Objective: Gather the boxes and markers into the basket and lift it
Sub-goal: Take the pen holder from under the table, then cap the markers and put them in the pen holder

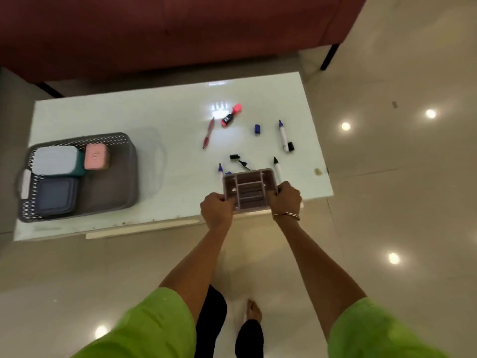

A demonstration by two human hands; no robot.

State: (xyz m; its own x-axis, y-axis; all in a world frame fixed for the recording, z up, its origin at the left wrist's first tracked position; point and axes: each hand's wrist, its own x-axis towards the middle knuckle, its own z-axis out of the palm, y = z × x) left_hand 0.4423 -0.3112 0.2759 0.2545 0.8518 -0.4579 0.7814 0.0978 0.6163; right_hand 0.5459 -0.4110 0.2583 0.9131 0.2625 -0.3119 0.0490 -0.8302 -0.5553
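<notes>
A grey perforated basket (111, 148) sits at the table's left end. Inside it lie a pale blue box (55, 160), a pink box (95, 156) and a dark blue box (55, 196). My left hand (216, 209) and my right hand (285, 197) both grip a small mauve divided organiser tray (249, 189) at the table's front edge. Beyond the tray, loose on the table, lie a pink highlighter (231, 115), a red pen (208, 133), a white marker with a blue tip (283, 136), a blue cap (257, 129), a black-tipped marker (277, 166), a blue marker (221, 170) and black caps (235, 157).
The white glossy table (154, 120) stands on a shiny tiled floor (387, 202). A dark red sofa (167, 29) runs along the far side. My feet (251, 312) are on the floor below the table's front edge.
</notes>
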